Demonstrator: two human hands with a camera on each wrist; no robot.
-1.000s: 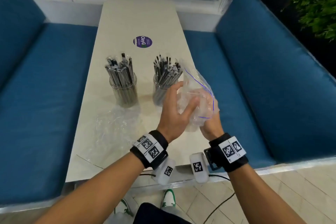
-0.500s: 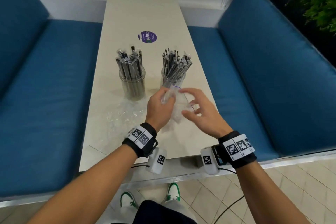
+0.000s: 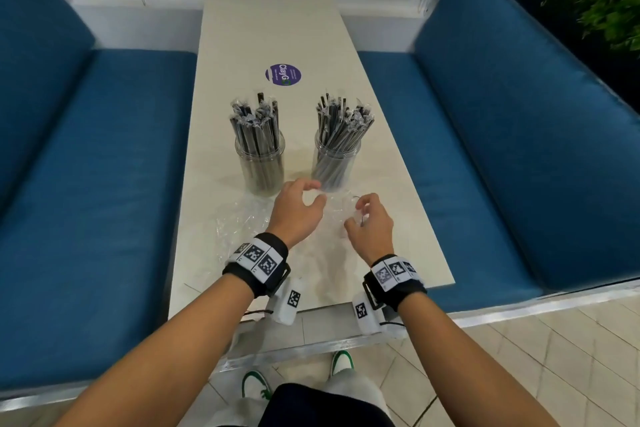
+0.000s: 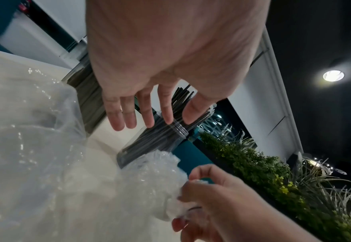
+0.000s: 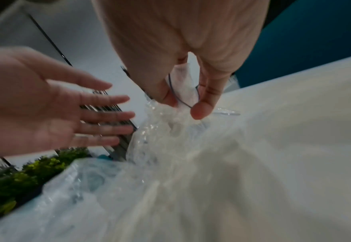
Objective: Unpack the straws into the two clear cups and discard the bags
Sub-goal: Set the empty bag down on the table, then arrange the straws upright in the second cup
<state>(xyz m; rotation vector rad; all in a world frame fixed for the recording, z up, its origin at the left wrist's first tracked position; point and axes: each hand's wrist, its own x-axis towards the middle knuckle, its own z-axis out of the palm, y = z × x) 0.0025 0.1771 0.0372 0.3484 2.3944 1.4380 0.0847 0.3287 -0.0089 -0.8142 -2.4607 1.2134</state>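
Two clear plastic bags are left on the pale tabletop: one crumpled clear bag with a thin blue line (image 3: 341, 215) lies near the front edge, just in front of the right clear cup full of dark wrapped straws (image 3: 335, 163), and a flat empty clear bag (image 3: 239, 222) lies to the left of it, in front of the left clear cup of dark straws (image 3: 260, 163). The right hand (image 3: 372, 225) pinches the crumpled bag between thumb and fingers; the right wrist view shows the film bunched in this pinch. The left hand (image 3: 294, 211) is spread and relaxed and holds nothing; its fingers (image 4: 129, 113) hang between the two cups. Both cups look full, so I judge that only the discarding remains. The risk is the closeness: the crumpled bag seems to touch the base of the right cup, so a quick pull may drag or tip this cup and spill straws toward the right edge. Also the thin film can slip from a small pinch, and the flat bag may be forgotten.
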